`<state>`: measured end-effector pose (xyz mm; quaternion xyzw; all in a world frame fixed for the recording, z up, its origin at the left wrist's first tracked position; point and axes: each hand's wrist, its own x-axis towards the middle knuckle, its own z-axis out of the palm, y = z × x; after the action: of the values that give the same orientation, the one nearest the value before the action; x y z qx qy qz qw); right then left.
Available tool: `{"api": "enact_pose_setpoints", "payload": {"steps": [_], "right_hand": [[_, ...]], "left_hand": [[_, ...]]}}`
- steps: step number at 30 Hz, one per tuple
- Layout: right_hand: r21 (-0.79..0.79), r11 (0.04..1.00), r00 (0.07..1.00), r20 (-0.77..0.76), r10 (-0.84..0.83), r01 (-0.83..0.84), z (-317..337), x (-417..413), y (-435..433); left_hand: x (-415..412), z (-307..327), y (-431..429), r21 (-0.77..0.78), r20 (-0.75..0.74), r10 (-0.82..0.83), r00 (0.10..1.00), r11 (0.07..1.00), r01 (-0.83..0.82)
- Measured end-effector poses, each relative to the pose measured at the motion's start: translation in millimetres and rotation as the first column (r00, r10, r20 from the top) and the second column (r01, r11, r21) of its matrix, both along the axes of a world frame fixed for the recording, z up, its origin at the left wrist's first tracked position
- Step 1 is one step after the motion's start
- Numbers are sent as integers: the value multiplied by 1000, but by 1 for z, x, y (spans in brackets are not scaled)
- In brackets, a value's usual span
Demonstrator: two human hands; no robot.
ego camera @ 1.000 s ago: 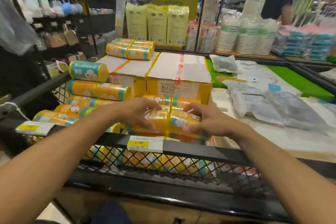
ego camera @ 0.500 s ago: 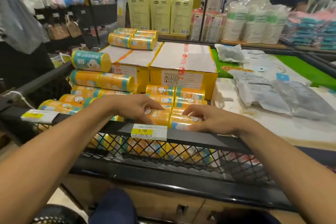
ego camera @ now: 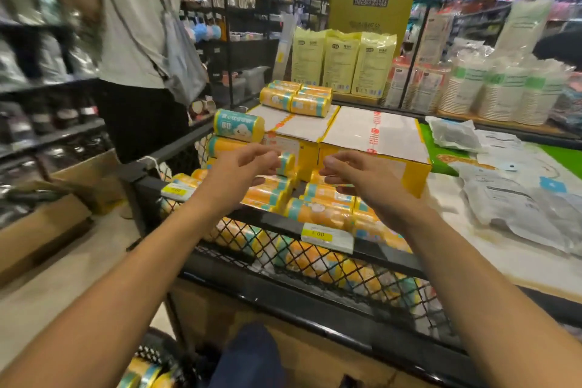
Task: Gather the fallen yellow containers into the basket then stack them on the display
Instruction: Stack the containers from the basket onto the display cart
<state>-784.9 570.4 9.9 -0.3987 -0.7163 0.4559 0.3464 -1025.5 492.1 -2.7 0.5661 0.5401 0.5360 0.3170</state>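
Several yellow containers [ego camera: 318, 213] with teal bands lie stacked on the display behind its black mesh rail [ego camera: 327, 264]. More of them sit on the yellow cartons [ego camera: 371, 135] at the back. My left hand [ego camera: 242, 172] and my right hand [ego camera: 356, 173] hover above the front rows, fingers loosely curled, holding nothing. At the bottom left, the black basket [ego camera: 151, 353] shows a few yellow containers [ego camera: 141, 375] inside it.
A person in a pale shirt [ego camera: 138, 25] with a drawstring bag stands at the left by dark shelves. Clear plastic packs [ego camera: 516, 205] lie on the white counter to the right. Paper cup stacks [ego camera: 497, 91] and pale yellow bags [ego camera: 343, 63] stand behind. A brown cardboard box [ego camera: 37, 227] sits on the floor.
Both hands have let go of the front containers and lifted away from them. The camera has swung left, bringing the standing person and the basket into view.
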Motion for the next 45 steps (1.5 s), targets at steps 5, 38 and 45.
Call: {"api": "enact_pose_setpoints", "payload": {"steps": [5,38,45], "right_hand": [[-28,983,972,-158,174,-180,-9,-119,-51],[-431,835,375,752,542,-343,-503,-332,-222],[-377,867,324,817,477,-325,-506,-342,-244]], "left_hand": [[-61,-28,-105,78,170,303,938,945,-319],[-127,-483,-319,-819,-348,795,496,0,-574],[-135,-507,-330,-861,-317,819,478,-37,-508]]}}
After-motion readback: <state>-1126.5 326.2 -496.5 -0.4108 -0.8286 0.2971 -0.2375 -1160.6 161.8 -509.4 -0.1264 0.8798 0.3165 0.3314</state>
